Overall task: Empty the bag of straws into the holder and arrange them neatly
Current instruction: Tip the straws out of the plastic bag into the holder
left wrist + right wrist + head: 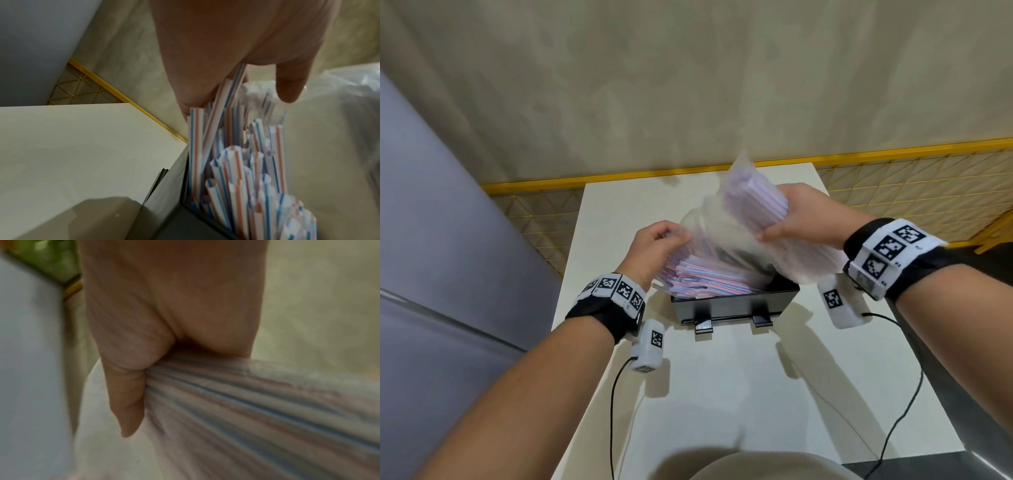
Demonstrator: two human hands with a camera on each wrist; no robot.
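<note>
A black holder [736, 303] stands on the white table [722, 394], heaped with red-and-blue striped straws [709, 277]. Above it my right hand [787, 219] grips a clear plastic bag [726, 226] around a bundle of straws [753, 198], tilted with its far end up. The bag's loose mouth hangs over the holder. My left hand [661, 240] curls over the left ends of the straws at the holder's left side. In the left wrist view the fingers [195, 100] meet the straw ends [236, 170] inside the holder [168, 186]. The right wrist view is blurred, showing my thumb [127, 402] pressed on the bagged straws [257, 402].
A yellow mesh fence [893, 178] runs behind the table in front of a beige wall. A grey panel [448, 240] stands close on the left. Black cables [904, 411] trail across the near part of the table.
</note>
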